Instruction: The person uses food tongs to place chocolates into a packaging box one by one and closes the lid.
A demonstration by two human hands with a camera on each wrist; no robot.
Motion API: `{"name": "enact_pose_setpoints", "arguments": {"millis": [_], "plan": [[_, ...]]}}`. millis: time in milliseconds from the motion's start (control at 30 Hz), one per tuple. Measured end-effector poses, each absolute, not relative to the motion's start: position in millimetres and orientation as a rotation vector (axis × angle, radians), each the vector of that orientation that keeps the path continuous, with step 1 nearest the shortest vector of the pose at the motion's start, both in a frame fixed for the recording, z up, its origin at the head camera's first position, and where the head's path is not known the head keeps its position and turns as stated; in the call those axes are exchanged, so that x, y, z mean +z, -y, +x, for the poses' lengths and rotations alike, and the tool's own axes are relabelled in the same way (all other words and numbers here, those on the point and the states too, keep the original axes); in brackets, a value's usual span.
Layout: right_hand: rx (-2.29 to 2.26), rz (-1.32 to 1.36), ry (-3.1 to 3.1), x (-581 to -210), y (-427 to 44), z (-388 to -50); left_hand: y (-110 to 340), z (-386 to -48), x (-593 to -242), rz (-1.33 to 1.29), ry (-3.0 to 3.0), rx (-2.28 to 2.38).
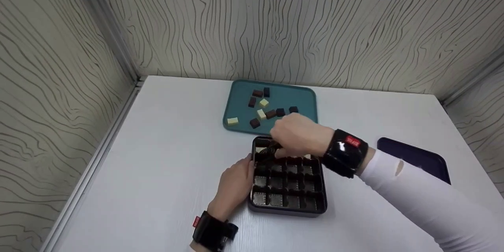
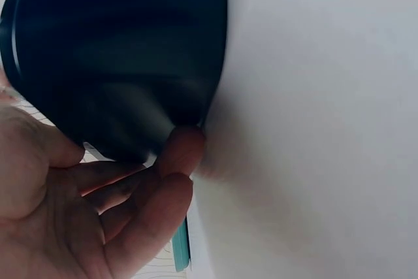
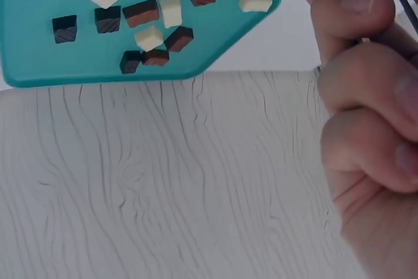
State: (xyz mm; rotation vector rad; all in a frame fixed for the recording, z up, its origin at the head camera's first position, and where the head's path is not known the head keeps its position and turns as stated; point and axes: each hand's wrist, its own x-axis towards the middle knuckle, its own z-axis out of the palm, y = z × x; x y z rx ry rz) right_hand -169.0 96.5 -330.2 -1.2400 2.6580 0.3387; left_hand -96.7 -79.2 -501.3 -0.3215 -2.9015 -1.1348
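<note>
The compartmented dark box (image 1: pixel 289 209) stands on the white table, with several of its compartments showing bare bottoms. My left hand (image 1: pixel 233 183) grips the box's left side; in the left wrist view its curled fingers (image 2: pixel 153 220) touch the dark wall. Over the far rows, my right hand (image 1: pixel 299 136) holds a thin, dark, two-armed tool like tongs (image 1: pixel 269 152), whose tips are hard to make out. Its fingers (image 3: pixel 366 83) curl around the tool in the right wrist view. A pale chocolate piece (image 1: pixel 260 149) lies in a far-left compartment.
Behind the box lies a teal tray (image 1: pixel 240 90) with several brown, dark and cream chocolate pieces (image 1: pixel 271 114). A dark, shallow tray or lid (image 1: pixel 413 157) lies to the right, partly behind the right sleeve. A wood-patterned panel (image 1: pixel 252 23) rises behind the table.
</note>
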Motion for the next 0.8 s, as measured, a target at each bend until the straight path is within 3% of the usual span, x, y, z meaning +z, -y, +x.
{"name": "enact_pose_setpoints", "arguments": {"millis": [233, 800], "plan": [[0.045, -1.098, -2.856, -321, -148, -177, 79, -97, -501, -0.307, 2.912, -1.129], [-0.05, -0.689, -3.028, -372, -201, -216, 78, -96, -498, -0.284, 2.944, -1.118]]}}
